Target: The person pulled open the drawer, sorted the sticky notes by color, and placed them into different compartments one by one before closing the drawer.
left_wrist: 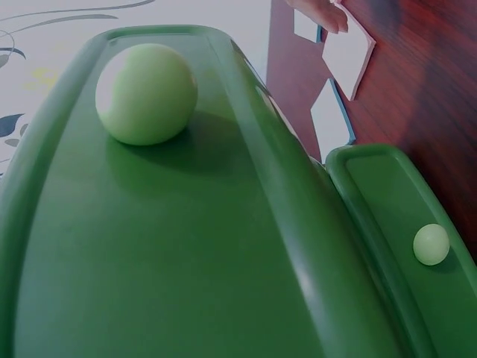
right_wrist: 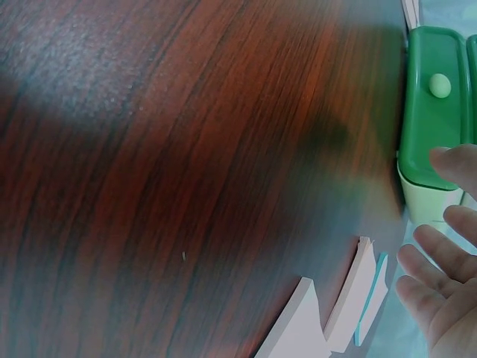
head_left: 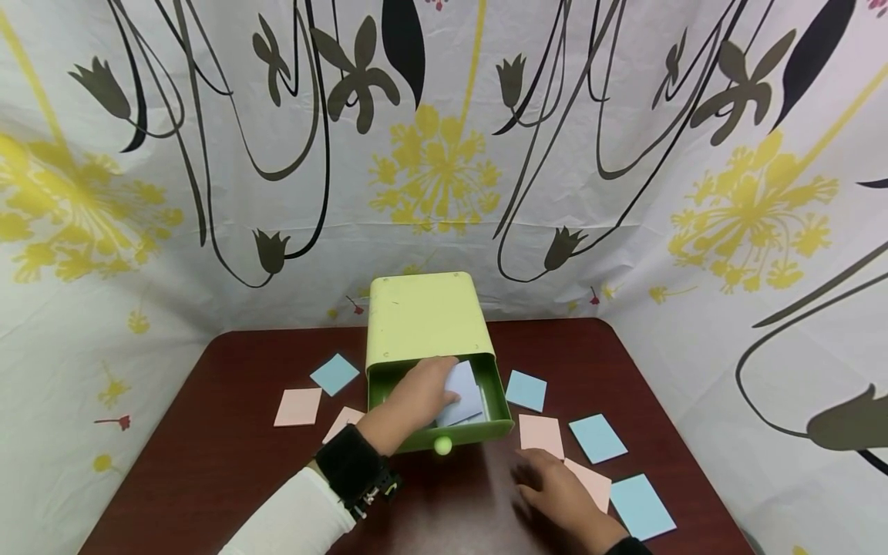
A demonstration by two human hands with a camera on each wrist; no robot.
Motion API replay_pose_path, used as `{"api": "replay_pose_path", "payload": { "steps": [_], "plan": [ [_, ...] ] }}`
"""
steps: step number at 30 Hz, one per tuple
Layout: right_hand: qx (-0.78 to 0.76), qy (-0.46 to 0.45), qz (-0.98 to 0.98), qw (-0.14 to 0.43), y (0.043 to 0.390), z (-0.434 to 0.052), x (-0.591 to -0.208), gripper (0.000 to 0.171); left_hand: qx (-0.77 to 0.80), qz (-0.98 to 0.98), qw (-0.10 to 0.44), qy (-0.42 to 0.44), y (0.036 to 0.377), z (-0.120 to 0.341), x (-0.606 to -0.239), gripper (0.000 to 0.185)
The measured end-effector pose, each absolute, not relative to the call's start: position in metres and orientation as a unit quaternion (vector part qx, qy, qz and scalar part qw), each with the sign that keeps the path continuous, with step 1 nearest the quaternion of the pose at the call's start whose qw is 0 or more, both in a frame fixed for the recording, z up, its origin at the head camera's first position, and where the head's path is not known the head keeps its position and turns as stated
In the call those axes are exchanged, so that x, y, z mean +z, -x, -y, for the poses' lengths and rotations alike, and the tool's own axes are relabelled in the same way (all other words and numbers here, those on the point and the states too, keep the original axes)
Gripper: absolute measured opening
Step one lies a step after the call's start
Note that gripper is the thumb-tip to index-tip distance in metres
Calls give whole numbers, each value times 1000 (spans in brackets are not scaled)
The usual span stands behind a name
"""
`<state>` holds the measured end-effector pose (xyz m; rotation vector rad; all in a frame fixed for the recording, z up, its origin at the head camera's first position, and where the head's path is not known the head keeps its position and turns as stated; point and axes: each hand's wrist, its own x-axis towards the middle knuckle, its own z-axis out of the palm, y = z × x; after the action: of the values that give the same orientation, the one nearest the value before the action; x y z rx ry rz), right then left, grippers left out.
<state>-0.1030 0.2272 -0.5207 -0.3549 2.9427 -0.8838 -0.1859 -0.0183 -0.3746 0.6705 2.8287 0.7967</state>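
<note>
A small pale-yellow chest (head_left: 430, 316) stands at the back of the table with its green upper drawer (head_left: 458, 438) pulled out. My left hand (head_left: 419, 393) reaches into this drawer and pinches a pale lavender sticky-note pad (head_left: 465, 397) by its left side. Another pale pad partly shows beneath it. In the left wrist view the drawer front with its round light-green knob (left_wrist: 147, 95) fills the frame, hiding the left hand. My right hand (head_left: 562, 493) hovers, fingers loosely bent and holding nothing, beside a pink pad (head_left: 591, 482). Its spread fingers (right_wrist: 421, 298) appear in the right wrist view.
On the right lie another pink pad (head_left: 541, 435) and several blue pads, one blue pad (head_left: 641, 505) nearest the front. Left of the chest are a blue pad (head_left: 335, 375) and pink pads (head_left: 298, 407). A lower drawer (left_wrist: 387, 201) sits below. Patterned cloth (head_left: 444, 169) hangs behind.
</note>
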Motion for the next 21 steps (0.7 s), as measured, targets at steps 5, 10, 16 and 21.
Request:
{"api": "replay_pose_path", "payload": {
  "steps": [5,10,16,21],
  "plan": [
    [-287,113,-951,24,103,-228,-523,54,244,-940,60,-231,186,18,-375,57],
    [-288,111,-951,30,103,-228,-524,55,240,-941,63,-231,185,18,-374,57],
    [-288,112,-950,34,103,-227,-523,55,245,-940,67,-228,184,19,-374,58],
    [-287,110,-951,33,103,-225,-520,54,253,-936,60,-236,182,22,-372,56]
  ]
}}
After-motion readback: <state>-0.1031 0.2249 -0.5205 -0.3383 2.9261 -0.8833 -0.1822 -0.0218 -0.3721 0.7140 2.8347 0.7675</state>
